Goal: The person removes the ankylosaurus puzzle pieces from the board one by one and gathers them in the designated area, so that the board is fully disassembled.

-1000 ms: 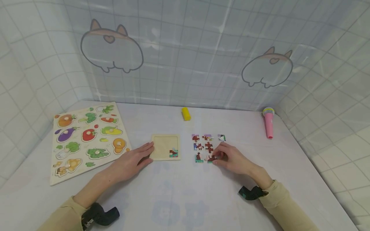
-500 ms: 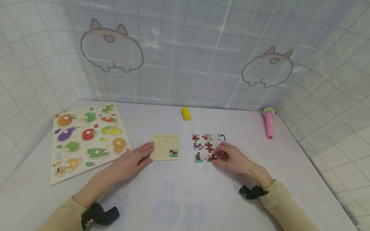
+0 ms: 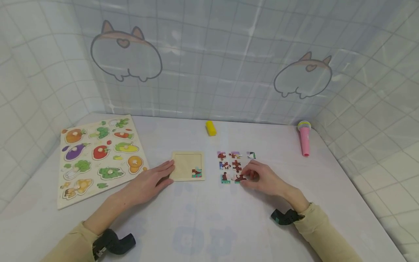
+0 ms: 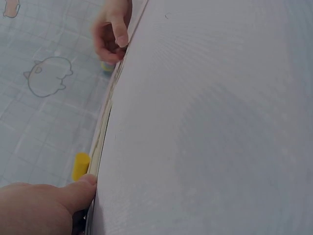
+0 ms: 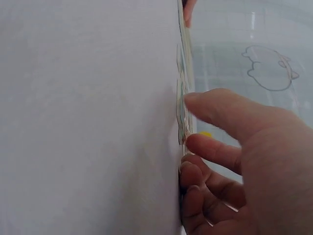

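A square wooden puzzle tray (image 3: 183,176) lies in the middle of the table, with one jigsaw piece (image 3: 196,173) in its lower right corner. My left hand (image 3: 145,185) rests along the tray's left side, fingers fairly straight and the thumb at the lower left corner. To the right of the tray, several loose jigsaw pieces (image 3: 237,166) lie in rough rows. My right hand (image 3: 263,178) has thumb and index finger on the lowest right puzzle piece (image 3: 240,178), the other fingers curled. In the right wrist view the thumb (image 5: 210,105) and fingertips sit at the thin piece's edge.
A large vegetable peg board (image 3: 108,174) lies at the left, close to the left hand. Behind the tray is a yellow block (image 3: 211,128). A pink toy microphone (image 3: 304,142) lies at the far right. Tiled-pattern curtains enclose the table's back and sides.
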Motion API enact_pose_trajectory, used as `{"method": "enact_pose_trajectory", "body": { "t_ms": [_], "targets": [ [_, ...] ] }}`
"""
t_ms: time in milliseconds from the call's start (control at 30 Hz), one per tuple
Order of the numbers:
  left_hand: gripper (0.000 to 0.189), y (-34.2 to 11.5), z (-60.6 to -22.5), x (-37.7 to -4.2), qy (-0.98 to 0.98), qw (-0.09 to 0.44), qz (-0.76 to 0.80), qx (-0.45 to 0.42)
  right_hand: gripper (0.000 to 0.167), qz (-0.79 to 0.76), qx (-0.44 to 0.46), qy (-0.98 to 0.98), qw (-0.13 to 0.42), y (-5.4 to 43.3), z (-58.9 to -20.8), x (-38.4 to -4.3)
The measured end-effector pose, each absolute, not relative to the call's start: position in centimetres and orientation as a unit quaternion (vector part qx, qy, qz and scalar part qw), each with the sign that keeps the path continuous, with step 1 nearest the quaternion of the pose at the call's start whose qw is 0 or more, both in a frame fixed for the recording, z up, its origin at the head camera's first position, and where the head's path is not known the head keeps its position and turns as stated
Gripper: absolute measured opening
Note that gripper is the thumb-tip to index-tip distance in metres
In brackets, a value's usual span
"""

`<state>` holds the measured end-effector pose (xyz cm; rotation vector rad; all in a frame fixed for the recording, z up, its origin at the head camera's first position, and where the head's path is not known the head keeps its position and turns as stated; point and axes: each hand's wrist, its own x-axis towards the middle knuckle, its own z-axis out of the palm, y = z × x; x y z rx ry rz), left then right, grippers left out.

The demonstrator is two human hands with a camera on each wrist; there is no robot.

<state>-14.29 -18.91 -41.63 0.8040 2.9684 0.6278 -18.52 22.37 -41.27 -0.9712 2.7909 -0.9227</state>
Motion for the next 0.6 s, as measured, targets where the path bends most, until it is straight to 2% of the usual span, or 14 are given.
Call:
{"method": "enact_pose_trajectory", "body": {
  "t_ms": [200, 300, 600],
  "targets": [
    [0.054, -18.9, -41.6, -14.4, 0.945, 0.004, 0.202, 0.258, 0.020, -0.329, -0.306, 0.891, -0.062, 21.7, -39.8, -18.2],
    [0.054, -19.0, -41.6, -14.4, 0.945, 0.000, 0.201, 0.259, 0.021, -0.348, -0.299, 0.885, -0.080, 20.3, -38.9, -18.1],
    [0.053, -19.0, -41.5, -14.3, 0.945, 0.009, 0.201, 0.256, 0.025, -0.341, -0.296, 0.892, -0.028, 13.4, -38.4, -19.2]
  ]
}}
